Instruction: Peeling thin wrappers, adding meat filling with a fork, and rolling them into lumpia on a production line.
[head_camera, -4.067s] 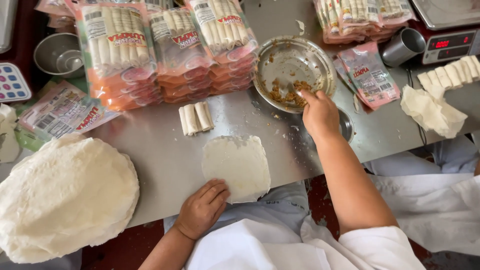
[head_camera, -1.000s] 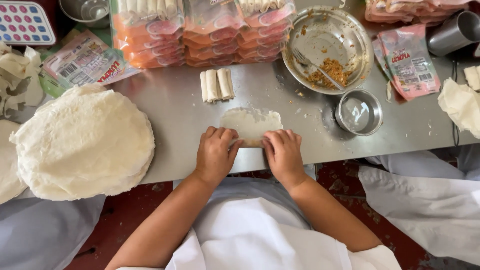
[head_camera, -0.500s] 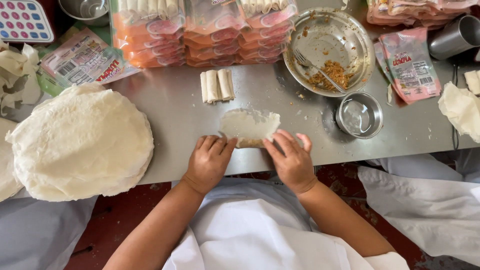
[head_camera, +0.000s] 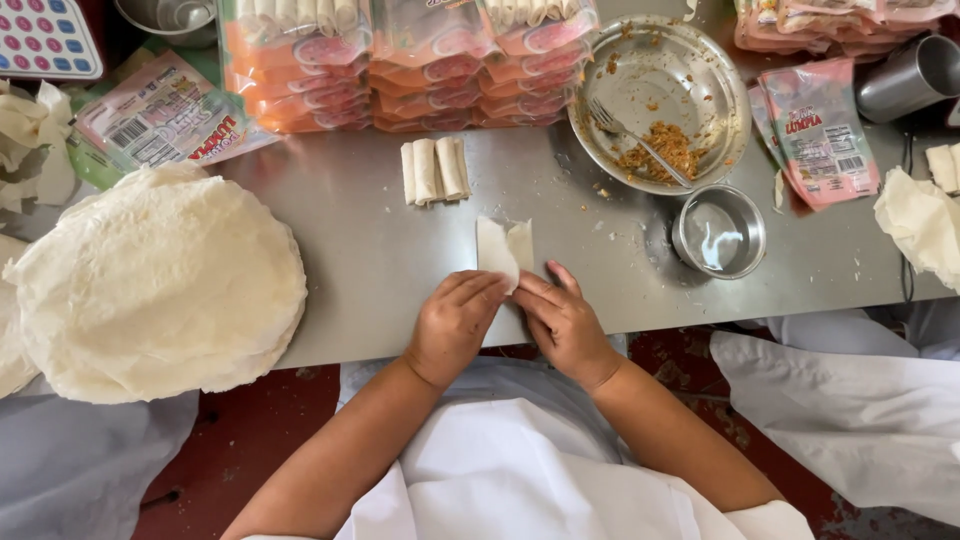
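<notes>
Two hands at work over a steel counter (head_camera: 380, 230), seen from above. Largest thing on it: round stack of pale thin wrappers (head_camera: 150, 285), at the left, overhanging the near edge. Along the far edge, stacked clear packages (head_camera: 400, 55) of pale rolls on orange trays, several piles side by side. Left of the piles, flat pink and white printed bags (head_camera: 165, 115) with red lettering and a barcode patch, lying partly under the wrapper stack. Far right, more pink printed bags (head_camera: 820, 130), one rectangular and tilted, just beside a wide metal bowl (head_camera: 700, 60) holding brown filling (head_camera: 660, 150) and a fork (head_camera: 640, 135). Near that bowl, a small metal cup (head_camera: 720, 232), standing on the counter. Three finished rolls (head_camera: 435, 170), side by side, just in front of the packages. Smallest, at centre near the front edge: partly folded wrapper (head_camera: 503, 250). Left hand (head_camera: 455, 320) and right hand (head_camera: 565, 325) curled narrow, fingertips pinching its near end from both sides.
</notes>
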